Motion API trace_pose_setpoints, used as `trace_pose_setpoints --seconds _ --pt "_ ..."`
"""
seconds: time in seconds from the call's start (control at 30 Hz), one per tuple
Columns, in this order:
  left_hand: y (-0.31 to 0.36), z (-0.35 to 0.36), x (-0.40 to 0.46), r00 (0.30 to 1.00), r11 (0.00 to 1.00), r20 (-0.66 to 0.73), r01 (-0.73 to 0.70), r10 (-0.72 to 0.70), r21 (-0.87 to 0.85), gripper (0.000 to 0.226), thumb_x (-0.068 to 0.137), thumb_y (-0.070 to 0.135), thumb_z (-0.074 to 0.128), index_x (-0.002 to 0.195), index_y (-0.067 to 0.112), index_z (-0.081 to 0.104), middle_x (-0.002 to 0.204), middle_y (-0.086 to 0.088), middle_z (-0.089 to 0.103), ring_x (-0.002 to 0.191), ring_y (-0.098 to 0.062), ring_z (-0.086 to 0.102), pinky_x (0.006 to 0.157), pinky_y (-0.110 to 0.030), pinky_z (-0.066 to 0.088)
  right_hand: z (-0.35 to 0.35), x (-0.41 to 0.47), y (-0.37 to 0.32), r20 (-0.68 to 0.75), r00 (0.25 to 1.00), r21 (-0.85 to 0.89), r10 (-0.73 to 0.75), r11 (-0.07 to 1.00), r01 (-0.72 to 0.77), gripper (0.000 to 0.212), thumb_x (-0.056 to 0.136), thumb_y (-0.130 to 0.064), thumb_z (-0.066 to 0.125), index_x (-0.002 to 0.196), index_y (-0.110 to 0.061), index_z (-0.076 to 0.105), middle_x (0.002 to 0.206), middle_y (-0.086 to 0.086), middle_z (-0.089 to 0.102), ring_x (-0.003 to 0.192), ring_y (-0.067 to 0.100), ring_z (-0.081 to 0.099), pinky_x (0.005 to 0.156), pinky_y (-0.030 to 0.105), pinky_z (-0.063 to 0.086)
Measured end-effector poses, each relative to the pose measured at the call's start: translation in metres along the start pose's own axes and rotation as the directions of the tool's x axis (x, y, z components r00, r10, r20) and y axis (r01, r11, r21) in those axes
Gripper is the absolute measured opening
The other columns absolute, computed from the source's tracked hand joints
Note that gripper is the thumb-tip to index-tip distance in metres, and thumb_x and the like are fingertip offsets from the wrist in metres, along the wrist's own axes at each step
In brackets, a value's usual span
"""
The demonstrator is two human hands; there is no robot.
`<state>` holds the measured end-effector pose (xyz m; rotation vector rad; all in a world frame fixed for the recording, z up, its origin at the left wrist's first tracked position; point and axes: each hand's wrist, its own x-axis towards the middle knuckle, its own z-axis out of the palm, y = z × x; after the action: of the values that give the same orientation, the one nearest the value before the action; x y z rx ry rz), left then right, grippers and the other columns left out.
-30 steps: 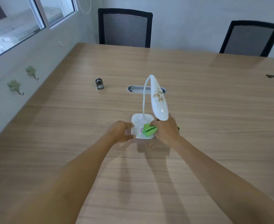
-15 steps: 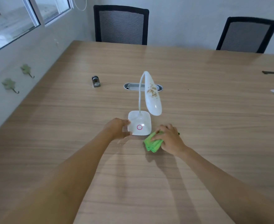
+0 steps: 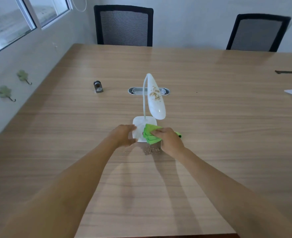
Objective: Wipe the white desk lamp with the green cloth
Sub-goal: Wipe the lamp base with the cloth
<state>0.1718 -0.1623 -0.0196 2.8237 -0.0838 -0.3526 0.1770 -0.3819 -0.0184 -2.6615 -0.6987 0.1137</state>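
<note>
The white desk lamp (image 3: 147, 117) stands near the middle of the wooden table (image 3: 210, 117), its square base (image 3: 139, 123) directly in front of the person and its long head (image 3: 156, 98) arched forward above that base. The green cloth (image 3: 150, 135), folded into a pad, is pressed onto the right and near part of the base by the right hand (image 3: 169, 139), whose fingers are curled down over the cloth and grip it against the lamp.

The step in hand is judged to be the wiping of the base. It is best done with short strokes drawn toward the near edge, so that loose grit is carried off the lamp rather than smeared across it (a small heap of brownish crumbs (image 3: 151, 150) already lies on the table just in front of the base). Pressure should be kept moderate, since the base is light and would probably slide. That slide is guarded against by the left hand (image 3: 124, 137), which is set against the left edge of the base with fingers loosely bent around the rim and thumb toward the near corner; nothing is enclosed in it, the base being only braced.

More crumbs (image 3: 154, 95) are scattered on the upper face of the head, so that surface is judged to remain undone. Both forearms are stretched forward and converge on the base, the right wrist slightly raised over the cloth.
</note>
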Motion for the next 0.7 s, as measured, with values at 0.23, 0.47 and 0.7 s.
trace_pose_setpoints --seconds 0.23,0.47,0.7 --pt "0.002 -0.002 -0.002 0.999 1.0 0.023 0.023 -0.022 -0.013 0.07 0.083 0.041 0.062 0.145 0.021 0.035 0.155 0.008 0.036 0.143 -0.015 0.032 0.119 -0.032 0.028 -0.052 -0.019 0.01 -0.105 0.973 0.168 0.206 0.968 -0.187 0.044 0.072 -0.004 0.046 0.112 -0.014 0.064 0.107 0.016 0.066 0.1 0.032 0.06 0.084 0.037 0.05" --pt "0.005 -0.003 -0.001 0.999 0.999 0.032 0.032 -0.032 0.005 0.07 0.084 0.041 0.062 0.146 0.022 0.035 0.155 0.008 0.035 0.143 -0.016 0.033 0.118 -0.031 0.029 -0.036 0.046 -0.022 0.139 0.723 0.816 0.676 0.336 -0.471 0.013 0.057 -0.001 0.061 0.061 -0.013 0.063 0.087 0.02 0.07 0.084 0.036 0.068 0.077 0.051 0.059" --pt "0.007 -0.008 -0.001 0.998 0.999 0.045 0.039 -0.039 0.015 0.07 0.083 0.041 0.062 0.145 0.023 0.035 0.155 0.009 0.035 0.142 -0.017 0.034 0.116 -0.033 0.031 -0.036 0.039 -0.019 0.053 0.706 0.591 0.706 0.548 -0.592 0.018 0.074 -0.004 0.063 0.09 -0.006 0.072 0.095 0.017 0.073 0.09 0.032 0.067 0.081 0.041 0.058"
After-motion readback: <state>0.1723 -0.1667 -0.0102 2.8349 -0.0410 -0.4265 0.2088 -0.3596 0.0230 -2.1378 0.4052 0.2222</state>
